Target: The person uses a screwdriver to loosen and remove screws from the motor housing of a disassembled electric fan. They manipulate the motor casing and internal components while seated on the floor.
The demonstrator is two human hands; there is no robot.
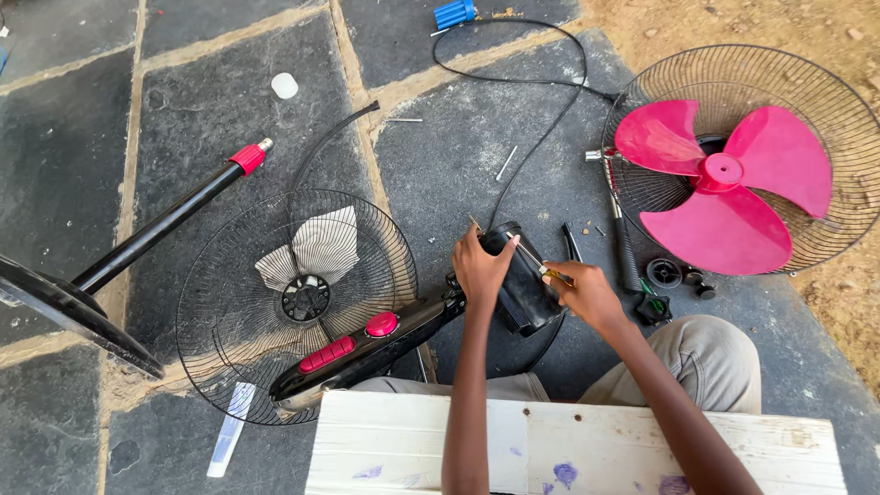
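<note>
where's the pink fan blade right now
In the head view, the pink fan blade lies at the upper right, inside a wire fan guard on the ground, right of the right hand.

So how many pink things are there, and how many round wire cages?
Pink fan blade: 1
Pink buttons on the black fan body: 2
Pink collar on the black pole: 1
Wire cages: 2
Total: 6

We see bare floor (440,165) open above the motor (522,284). A grille (229,302) crowds our left; the blade (724,183), cable (541,137) and small parts (674,275) crowd our right.
</note>
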